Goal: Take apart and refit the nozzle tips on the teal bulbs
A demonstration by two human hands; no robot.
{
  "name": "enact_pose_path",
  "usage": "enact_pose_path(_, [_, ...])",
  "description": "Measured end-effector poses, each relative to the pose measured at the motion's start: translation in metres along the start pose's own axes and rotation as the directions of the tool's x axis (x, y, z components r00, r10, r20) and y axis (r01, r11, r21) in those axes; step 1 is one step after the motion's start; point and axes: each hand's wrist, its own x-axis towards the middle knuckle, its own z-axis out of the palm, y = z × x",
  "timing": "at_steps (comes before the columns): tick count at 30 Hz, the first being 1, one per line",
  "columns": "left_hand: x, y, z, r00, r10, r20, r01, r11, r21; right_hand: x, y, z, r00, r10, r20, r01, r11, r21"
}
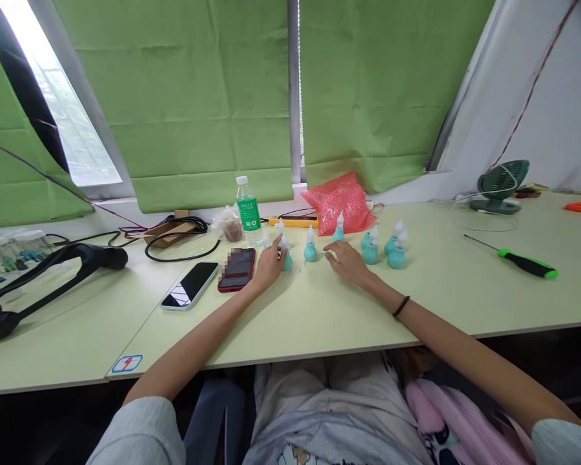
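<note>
My left hand (270, 263) is closed at a small teal nasal aspirator (287, 259) with a clear tip; the fingers partly hide it, and other clear tips show just behind. To the right of that hand, another nasal aspirator (310, 250) stands upright on the table, between my two hands. My right hand (347, 263) hovers low over the table with thumb and forefinger apart, and I see nothing held in it. Behind it stands a further aspirator (338, 231). Several more aspirators, among them one at the near right (396, 257), stand upright in a group beyond my right wrist.
A phone (190, 285) and a red-cased phone (237, 270) lie left of my hands, with a water bottle (248, 213) behind. Pink bubble wrap (339, 201) sits at the back. A screwdriver (523, 261) and green fan (501, 187) are right; a black frame (53, 271) is left.
</note>
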Motion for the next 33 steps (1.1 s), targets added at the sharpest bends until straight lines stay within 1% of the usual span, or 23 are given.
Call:
enact_pose_path(2, [-0.003, 0.004, -0.001, 1.000, -0.002, -0.031, 0.002, 1.000, 0.001, 0.004, 0.010, -0.003, 0.999, 0.042, -0.014, -0.042, 0.999, -0.015])
enact_pose_path(4, [-0.007, 0.012, -0.006, 0.995, 0.036, -0.092, -0.036, 0.999, 0.000, 0.007, 0.019, -0.003, 0.998, 0.055, -0.005, -0.055, 0.998, -0.007])
enact_pose_path(7, [-0.012, 0.027, -0.015, 0.971, 0.142, -0.193, -0.141, 0.990, 0.019, 0.009, 0.026, 0.004, 0.999, 0.014, 0.053, -0.016, 1.000, 0.027])
enact_pose_path(9, [-0.015, 0.036, -0.019, 0.957, 0.200, -0.208, -0.197, 0.980, 0.038, 0.009, 0.027, 0.010, 0.994, -0.020, 0.111, 0.016, 0.999, 0.036])
enact_pose_path(10, [-0.016, 0.039, -0.020, 0.952, 0.244, -0.183, -0.239, 0.970, 0.052, 0.009, 0.027, 0.013, 0.989, -0.027, 0.147, 0.023, 0.999, 0.029])
enact_pose_path(11, [-0.018, 0.042, -0.019, 0.945, 0.299, -0.131, -0.293, 0.954, 0.068, 0.008, 0.027, 0.015, 0.983, -0.026, 0.184, 0.024, 1.000, 0.012])
enact_pose_path(12, [-0.019, 0.043, -0.017, 0.932, 0.357, -0.057, -0.352, 0.932, 0.082, 0.008, 0.027, 0.017, 0.975, -0.017, 0.220, 0.019, 1.000, -0.009])
enact_pose_path(14, [-0.022, 0.042, -0.010, 0.886, 0.447, 0.119, -0.459, 0.883, 0.099, 0.008, 0.027, 0.020, 0.960, -0.003, 0.281, 0.017, 0.999, -0.047])
enact_pose_path(16, [-0.024, 0.039, -0.003, 0.852, 0.460, 0.248, -0.498, 0.859, 0.117, 0.008, 0.028, 0.021, 0.950, -0.013, 0.313, 0.033, 0.998, -0.059])
enact_pose_path(18, [-0.026, 0.035, 0.003, 0.842, 0.439, 0.313, -0.499, 0.854, 0.145, 0.008, 0.028, 0.020, 0.949, -0.030, 0.313, 0.048, 0.997, -0.052])
enact_pose_path(20, [-0.027, 0.033, 0.005, 0.827, 0.432, 0.359, -0.512, 0.844, 0.163, 0.008, 0.028, 0.020, 0.959, -0.031, 0.283, 0.046, 0.998, -0.046])
enact_pose_path(23, [-0.026, 0.033, 0.003, 0.789, 0.436, 0.433, -0.545, 0.821, 0.168, 0.009, 0.026, 0.020, 0.975, -0.007, 0.223, 0.017, 0.999, -0.044])
enact_pose_path(26, [-0.026, 0.036, 0.001, 0.764, 0.430, 0.480, -0.559, 0.813, 0.162, 0.009, 0.026, 0.021, 0.976, 0.026, 0.218, -0.006, 0.996, -0.089])
enact_pose_path(28, [-0.026, 0.037, 0.000, 0.766, 0.419, 0.488, -0.547, 0.823, 0.152, 0.010, 0.027, 0.022, 0.972, 0.040, 0.233, -0.009, 0.991, -0.132])
enact_pose_path(31, [-0.026, 0.037, 0.002, 0.789, 0.380, 0.483, -0.494, 0.859, 0.132, 0.010, 0.029, 0.023, 0.974, 0.072, 0.215, -0.037, 0.986, -0.164])
enact_pose_path(33, [-0.026, 0.036, 0.004, 0.807, 0.358, 0.469, -0.457, 0.882, 0.113, 0.010, 0.030, 0.023, 0.975, 0.102, 0.199, -0.072, 0.985, -0.155])
